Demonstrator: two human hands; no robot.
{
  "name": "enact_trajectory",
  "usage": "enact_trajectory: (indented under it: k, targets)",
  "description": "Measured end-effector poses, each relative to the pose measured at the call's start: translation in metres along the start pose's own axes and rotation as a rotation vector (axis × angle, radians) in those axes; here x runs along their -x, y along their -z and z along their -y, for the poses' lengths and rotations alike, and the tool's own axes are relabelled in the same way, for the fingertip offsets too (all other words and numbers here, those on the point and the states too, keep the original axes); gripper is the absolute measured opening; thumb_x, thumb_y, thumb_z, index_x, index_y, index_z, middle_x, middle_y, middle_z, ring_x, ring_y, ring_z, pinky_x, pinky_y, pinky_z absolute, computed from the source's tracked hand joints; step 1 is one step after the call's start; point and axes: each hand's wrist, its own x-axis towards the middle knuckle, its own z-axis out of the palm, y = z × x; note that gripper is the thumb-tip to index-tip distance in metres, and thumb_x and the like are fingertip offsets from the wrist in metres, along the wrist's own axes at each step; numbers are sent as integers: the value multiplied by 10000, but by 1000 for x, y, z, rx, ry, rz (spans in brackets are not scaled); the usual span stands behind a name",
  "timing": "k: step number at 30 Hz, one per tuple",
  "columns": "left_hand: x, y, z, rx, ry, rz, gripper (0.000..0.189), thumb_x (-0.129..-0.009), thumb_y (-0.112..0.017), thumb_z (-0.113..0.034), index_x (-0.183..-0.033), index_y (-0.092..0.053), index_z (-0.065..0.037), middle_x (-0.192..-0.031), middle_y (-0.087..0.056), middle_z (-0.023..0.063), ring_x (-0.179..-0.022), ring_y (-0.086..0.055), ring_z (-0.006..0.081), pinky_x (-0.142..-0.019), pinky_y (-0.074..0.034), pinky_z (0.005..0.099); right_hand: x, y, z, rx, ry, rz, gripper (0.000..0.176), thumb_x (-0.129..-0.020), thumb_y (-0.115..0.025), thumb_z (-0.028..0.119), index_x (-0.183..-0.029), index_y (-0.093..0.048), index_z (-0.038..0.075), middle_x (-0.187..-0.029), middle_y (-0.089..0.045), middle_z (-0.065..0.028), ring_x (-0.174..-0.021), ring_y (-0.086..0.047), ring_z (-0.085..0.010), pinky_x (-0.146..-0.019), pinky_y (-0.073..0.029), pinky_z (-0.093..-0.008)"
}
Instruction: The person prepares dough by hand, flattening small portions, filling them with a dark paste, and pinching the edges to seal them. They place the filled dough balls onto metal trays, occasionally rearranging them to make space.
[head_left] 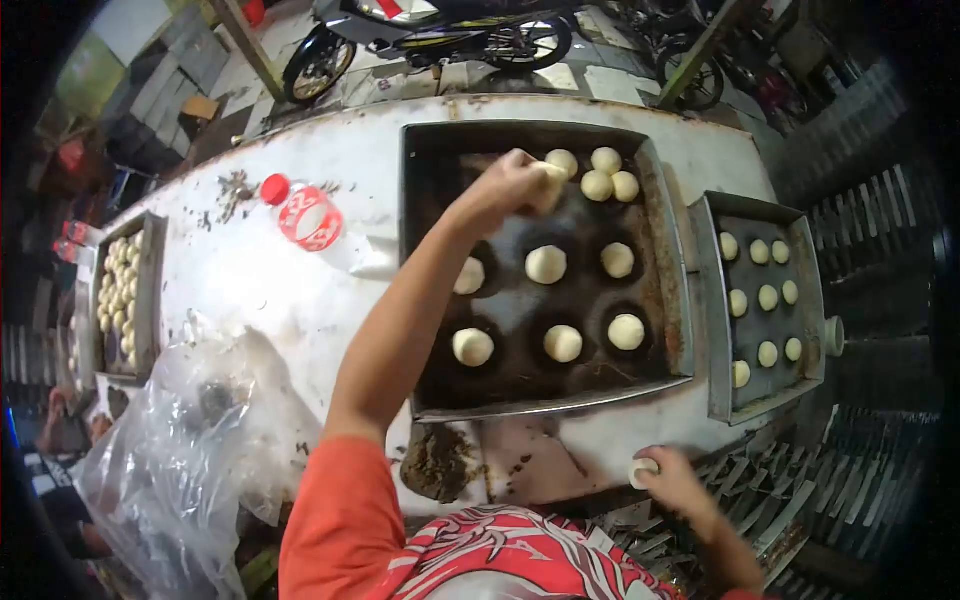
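Observation:
My left hand [512, 187] reaches over the far part of a large dark baking tray [520, 385]. Its fingers are closed around a pale dough ball [550, 180], partly hidden by the hand. Just right of it several dough balls [597, 186] sit close together, while others, such as the one in the middle [546, 265], lie spaced apart in rows. At the table's near edge, my right hand [677, 482] is closed on a small whitish round thing [643, 472], whose kind I cannot make out. It is outside the tray.
A second tray [715, 310] with dough balls stands right; another tray [150, 300], filled with dough balls, is far left. A red-capped bottle [310, 218] lies on the white table [375, 160]. Clear plastic [200, 440] and a brown lump [437, 465] lie nearer. A motorcycle [430, 45] stands beyond.

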Motion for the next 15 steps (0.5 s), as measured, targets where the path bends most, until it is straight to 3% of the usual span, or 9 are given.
enact_trajectory:
  k: [2,4,5,6,7,10,12,14,15]
  targets:
    - [94,7,-18,266,-16,196,337,-805,-570,-172,-1087,-489,-7,-945,-573,104,-831,-584,169,-706,-502,298,-11,47,56,-483,60,120,390,-782,-632,51,-1154,-521,14,-1040,-601,-139,-903,-610,-236,-773,-512,-346]
    - [184,7,6,488,-170,285,414,-795,-574,-122,-1178,-451,-22,-1058,-541,68,-977,-514,147,-820,-429,283,-30,92,142,-617,540,-16,342,-821,-574,-5,-1157,-513,7,-1088,-578,-111,-996,-567,-186,-808,-514,-309]
    - [223,5,23,624,-195,317,433,-789,-590,-119,-1186,-442,-28,-1090,-529,81,-1009,-506,161,-849,-421,302,-51,107,174,-559,667,-169,331,-842,-542,-5,-1169,-502,18,-1095,-573,-101,-1016,-554,-180,-797,-505,-298]
    - [258,0,42,758,-222,348,454,-782,-607,-115,-1194,-434,-34,-1122,-516,94,-1041,-498,175,-878,-413,320,-75,117,214,-363,1029,-416,313,-842,-549,9,-1152,-519,41,-1090,-574,-77,-1001,-555,-166,-773,-494,-286]
    - [288,-12,67,904,-141,255,517,-748,-641,-140,-1207,-424,-42,-1155,-503,116,-1066,-495,228,-889,-418,359,-104,120,254,-360,1004,-647,272,-839,-583,61,-1107,-548,32,-1047,-594,-87,-939,-565,-132,-758,-475,-261]
    - [349,-53,121,1207,57,-219,588,-717,-650,-184,-1234,-403,-51,-1199,-483,145,-1105,-486,284,-907,-420,416,-242,98,319,-74,1087,-1071,307,-836,-617,214,-1084,-583,37,-1033,-612,-167,-871,-623,-277,-815,-474,-327]
    - [380,-74,135,1328,59,-361,600,-739,-604,-233,-1261,-383,-37,-1209,-480,143,-1108,-487,273,-928,-406,438,-353,55,303,305,933,-687,381,-863,-558,349,-1125,-586,73,-1116,-587,-173,-1006,-563,-368,-912,-418,-409]
    - [403,-82,142,1454,-119,-296,604,-767,-598,-204,-1288,-345,-32,-1227,-457,143,-1093,-493,266,-929,-414,417,-292,24,321,363,792,-1087,483,-876,-490,456,-1152,-581,70,-1178,-555,-187,-1125,-483,-389,-988,-334,-438]
    - [410,-86,145,1362,-170,-372,575,-784,-578,-171,-1290,-345,-27,-1227,-458,145,-1097,-493,259,-926,-421,403,-289,24,317,142,966,-1071,518,-881,-466,480,-1159,-577,57,-1200,-541,-190,-1178,-422,-406,-1018,-283,-454]
